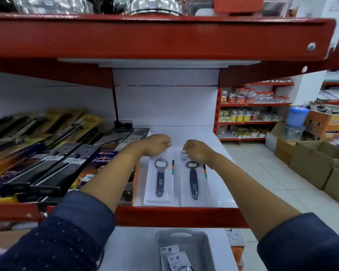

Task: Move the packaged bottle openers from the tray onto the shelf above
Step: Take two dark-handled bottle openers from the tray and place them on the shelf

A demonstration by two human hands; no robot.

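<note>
L hand [158, 145] & R hand [197, 151] fingers pinching flat carded openers' tops, white shelf [221, 173], grey plastic tray [202, 245] below

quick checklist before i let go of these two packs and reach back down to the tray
1. Left pack lies flat on the shelf: ok.
2. Right pack lies flat beside it, edges close, overlap unclear: cannot tell.
3. Both packs sit behind the red front lip, none overhanging: ok.
4. Left hand and right hand are closed at the packs' top ends; whether they pinch them: cannot tell.
5. Grey tray below holds more packs: ok.
6. Room on the shelf to the right of the packs: ok.
</note>
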